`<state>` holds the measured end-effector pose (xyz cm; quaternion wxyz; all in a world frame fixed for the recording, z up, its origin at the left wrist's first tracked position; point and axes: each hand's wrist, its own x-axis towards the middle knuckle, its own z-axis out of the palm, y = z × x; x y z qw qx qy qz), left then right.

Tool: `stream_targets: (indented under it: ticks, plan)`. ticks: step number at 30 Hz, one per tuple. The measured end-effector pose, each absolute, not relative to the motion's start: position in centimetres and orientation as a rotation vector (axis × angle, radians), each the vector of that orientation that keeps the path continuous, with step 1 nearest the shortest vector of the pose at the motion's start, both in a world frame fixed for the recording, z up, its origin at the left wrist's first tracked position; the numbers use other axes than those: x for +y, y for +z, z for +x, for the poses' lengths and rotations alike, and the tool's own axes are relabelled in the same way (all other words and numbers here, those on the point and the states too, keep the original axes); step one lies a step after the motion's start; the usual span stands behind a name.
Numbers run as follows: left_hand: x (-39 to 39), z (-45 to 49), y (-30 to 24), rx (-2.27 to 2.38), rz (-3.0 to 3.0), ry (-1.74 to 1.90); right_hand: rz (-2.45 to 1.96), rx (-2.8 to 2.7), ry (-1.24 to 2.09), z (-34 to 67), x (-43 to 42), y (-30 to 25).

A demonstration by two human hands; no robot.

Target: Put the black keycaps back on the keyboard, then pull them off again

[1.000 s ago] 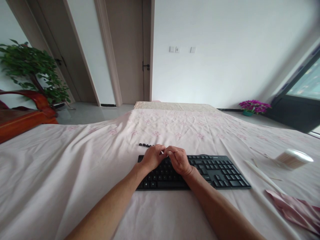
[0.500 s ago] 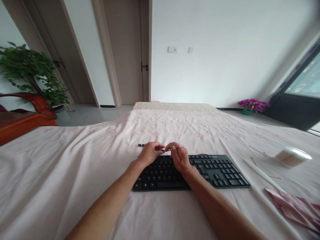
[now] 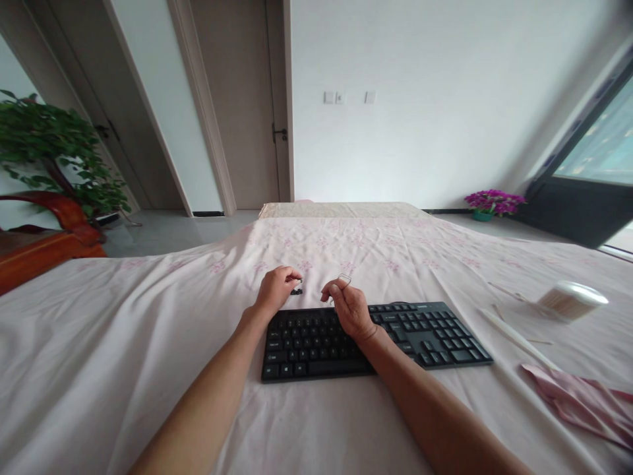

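A black computer keyboard (image 3: pixel 316 349) lies on the pink flowered cloth in front of me. Just beyond its upper left edge, my left hand (image 3: pixel 275 288) is closed in a pinch on a small dark keycap (image 3: pixel 299 282). Below those fingertips, several loose black keycaps (image 3: pixel 297 291) rest on the cloth, partly covered by the hand. Over the keyboard's upper middle, my right hand (image 3: pixel 350 309) is closed around a thin wire keycap puller (image 3: pixel 345 277), whose loop sticks up past the fingers. The top row of keys is partly hidden behind this hand.
To the right stand a clear tub of cotton swabs (image 3: pixel 573 301) and, nearer, a crumpled pink cloth (image 3: pixel 578 399). Loose swabs and a long white stick (image 3: pixel 517 340) lie between them and the keyboard. A wooden armrest (image 3: pixel 54 224) borders the left.
My left hand has moved left, away from my right hand, to the loose keycaps with the keycap in its fingers. The right hand has stayed over the keyboard, its wire loop now raised.
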<state>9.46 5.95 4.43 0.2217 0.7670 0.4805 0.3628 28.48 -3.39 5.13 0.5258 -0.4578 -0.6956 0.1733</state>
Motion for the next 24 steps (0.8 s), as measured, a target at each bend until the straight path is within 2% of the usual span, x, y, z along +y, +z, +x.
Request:
stream_targets:
  ticks: [9, 24]
  plan:
    - [6.3, 11.0, 3.9, 1.286, 2.451, 0.798, -1.123, -1.702, 0.444, 28.5, -3.3, 5.2]
    - [5.7, 11.1, 4.2, 1.3, 2.571, 0.589, -1.113, -1.705, 0.421, 28.5, -3.3, 5.0]
